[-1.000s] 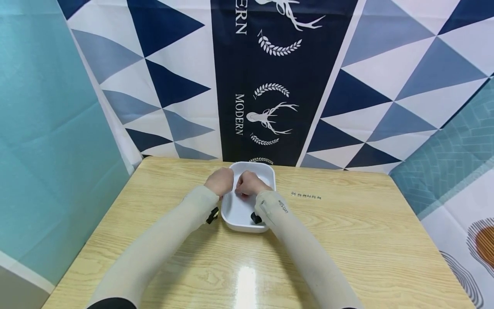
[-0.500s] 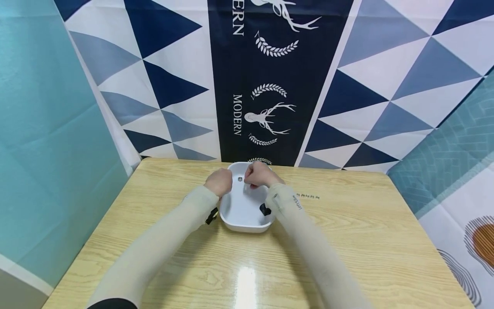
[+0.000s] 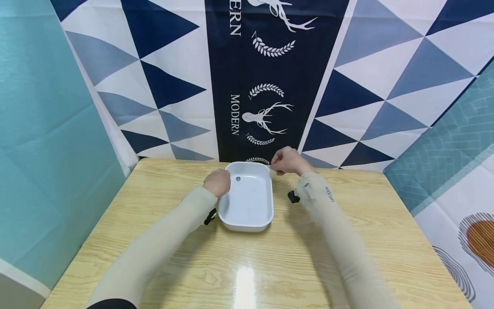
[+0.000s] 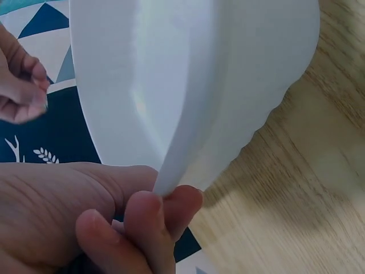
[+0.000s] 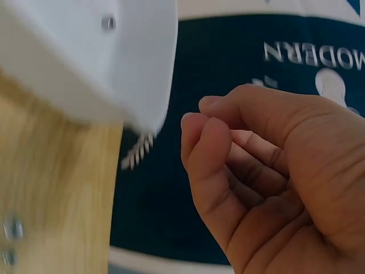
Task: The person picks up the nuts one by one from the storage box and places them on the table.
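Observation:
A white rectangular plastic basin (image 3: 247,199) stands at the back middle of the table. My left hand (image 3: 217,182) grips its left rim; in the left wrist view the thumb and fingers pinch the rim's edge. One small metal nut (image 3: 238,178) lies inside the basin near the back left; the right wrist view also shows this nut (image 5: 108,23). My right hand (image 3: 288,161) hovers just beyond the basin's back right corner, apart from it. Its fingers are loosely curled, thumb near the index tip, and nothing shows between them. Shiny small nuts (image 5: 13,228), blurred, lie on the tabletop.
The pale wooden table (image 3: 154,266) spreads around the basin. A patterned cloth (image 3: 170,77) hangs close behind the table's back edge. The right sleeve (image 3: 332,214) covers part of the table right of the basin.
My right hand has lifted out of the basin and moved right past its rim, uncovering the nut inside. The row of nuts on the table is now behind the right arm. The left hand keeps its grip.

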The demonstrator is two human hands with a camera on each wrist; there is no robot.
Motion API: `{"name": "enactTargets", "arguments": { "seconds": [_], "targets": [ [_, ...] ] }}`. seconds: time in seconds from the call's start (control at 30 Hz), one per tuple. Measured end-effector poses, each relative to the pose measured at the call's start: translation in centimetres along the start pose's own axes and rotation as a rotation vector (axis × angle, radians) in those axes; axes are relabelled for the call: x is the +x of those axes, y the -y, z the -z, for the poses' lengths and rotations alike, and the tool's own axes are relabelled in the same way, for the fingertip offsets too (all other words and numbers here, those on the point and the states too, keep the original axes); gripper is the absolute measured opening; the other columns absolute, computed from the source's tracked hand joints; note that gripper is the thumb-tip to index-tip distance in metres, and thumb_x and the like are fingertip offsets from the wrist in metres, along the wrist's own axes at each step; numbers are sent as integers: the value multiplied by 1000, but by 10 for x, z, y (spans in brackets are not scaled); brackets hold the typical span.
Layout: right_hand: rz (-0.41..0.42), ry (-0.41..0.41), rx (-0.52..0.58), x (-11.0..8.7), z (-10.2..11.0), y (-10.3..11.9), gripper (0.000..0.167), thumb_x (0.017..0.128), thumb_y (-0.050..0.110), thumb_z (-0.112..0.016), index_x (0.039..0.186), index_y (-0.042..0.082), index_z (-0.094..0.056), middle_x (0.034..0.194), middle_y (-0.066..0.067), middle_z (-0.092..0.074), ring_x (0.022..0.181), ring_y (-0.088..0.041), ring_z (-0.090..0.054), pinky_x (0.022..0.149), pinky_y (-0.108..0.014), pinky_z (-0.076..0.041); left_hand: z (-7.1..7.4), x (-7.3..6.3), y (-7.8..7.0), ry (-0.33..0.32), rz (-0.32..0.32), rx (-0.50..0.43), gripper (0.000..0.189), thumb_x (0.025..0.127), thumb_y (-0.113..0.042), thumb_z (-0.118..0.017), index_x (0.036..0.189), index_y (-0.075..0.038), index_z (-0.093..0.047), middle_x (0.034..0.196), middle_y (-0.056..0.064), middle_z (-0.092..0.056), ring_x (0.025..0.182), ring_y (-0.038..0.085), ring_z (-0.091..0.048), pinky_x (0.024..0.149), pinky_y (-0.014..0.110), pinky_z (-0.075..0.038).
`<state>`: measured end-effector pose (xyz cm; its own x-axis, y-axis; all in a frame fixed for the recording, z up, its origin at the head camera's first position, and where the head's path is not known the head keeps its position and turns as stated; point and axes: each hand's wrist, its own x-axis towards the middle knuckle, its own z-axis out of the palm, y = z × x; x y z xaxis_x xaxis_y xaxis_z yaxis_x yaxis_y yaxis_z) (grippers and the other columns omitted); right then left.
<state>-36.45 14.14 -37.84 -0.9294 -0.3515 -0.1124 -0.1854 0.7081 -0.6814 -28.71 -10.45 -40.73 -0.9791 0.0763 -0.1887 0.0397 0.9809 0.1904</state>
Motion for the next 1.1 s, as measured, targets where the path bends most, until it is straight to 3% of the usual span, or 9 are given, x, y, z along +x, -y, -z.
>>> {"name": "enactTargets", "arguments": {
  "seconds": [0.33,0.53,0.8,1.0,1.1],
  "targets": [
    [-52,-26,-67,-11,35,-35,9,91,9,-70,95,0,-70,84,-13,-74,69,-16,-73,75,-36,-64,-1,1,-1,3,10,7,27,106,-6,-49,124,2,-67,109,18,-73,87,24,-74,73,38,-64],
    [-64,-12,-74,-19,42,-52,11,91,9,-69,97,-1,-70,84,-11,-73,68,-14,-72,72,-32,-63,-2,2,-1,16,20,1,26,105,-6,-51,124,2,-67,105,18,-72,80,23,-72,67,36,-63],
    [-97,1,-95,-24,38,-73,14,91,11,-69,99,-1,-70,82,-10,-74,67,-11,-71,74,-31,-62,-2,0,-1,21,32,-21,27,105,-5,-51,125,3,-66,109,19,-72,81,24,-71,69,36,-63],
    [-102,42,-73,-23,25,-82,15,93,10,-67,100,-2,-72,90,-16,-75,79,-28,-74,78,-39,-63,-2,1,1,8,8,-3,27,106,-5,-49,123,4,-67,106,20,-72,79,24,-71,67,36,-63],
    [-94,55,-84,-22,18,-84,14,93,11,-68,99,0,-74,84,-11,-75,75,-26,-72,74,-37,-61,-3,1,2,-1,-8,4,27,105,-4,-48,122,5,-68,103,20,-72,77,24,-72,64,35,-62]
  ]
}}
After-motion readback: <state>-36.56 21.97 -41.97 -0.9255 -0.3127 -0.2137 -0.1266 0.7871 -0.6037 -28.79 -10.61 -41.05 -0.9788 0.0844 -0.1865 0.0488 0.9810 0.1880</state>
